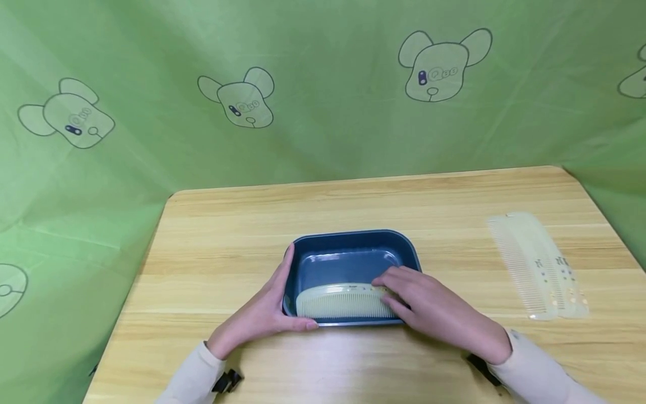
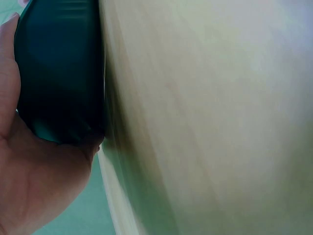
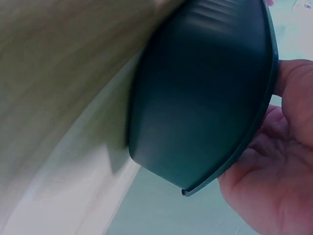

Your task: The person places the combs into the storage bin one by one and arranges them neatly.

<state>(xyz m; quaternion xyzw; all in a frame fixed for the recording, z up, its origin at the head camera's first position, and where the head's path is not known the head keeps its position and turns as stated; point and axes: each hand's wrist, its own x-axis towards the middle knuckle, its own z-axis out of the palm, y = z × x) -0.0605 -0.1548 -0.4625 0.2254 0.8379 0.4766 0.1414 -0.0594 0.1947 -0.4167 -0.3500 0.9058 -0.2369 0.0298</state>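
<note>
A dark blue rectangular box (image 1: pixel 323 264) sits on the table, its top uncovered. Inside, along the near wall, a pale, translucent comb (image 1: pixel 343 303) lies with its teeth toward me. My left hand (image 1: pixel 270 306) holds the box's left end, thumb at the front and fingers along the side; the left wrist view shows the same left hand (image 2: pixel 39 171) around the end. My right hand (image 1: pixel 424 297) reaches over the box's right side and pinches the comb's right end. In the right wrist view, the rim partly hides the fingers of the right hand (image 3: pixel 274 166).
Several similar combs (image 1: pixel 540 264) lie overlapped on the right of the wooden table (image 1: pixel 227 224). A green cloth (image 1: pixel 328 146) printed with cartoon heads rises behind the table and at its sides.
</note>
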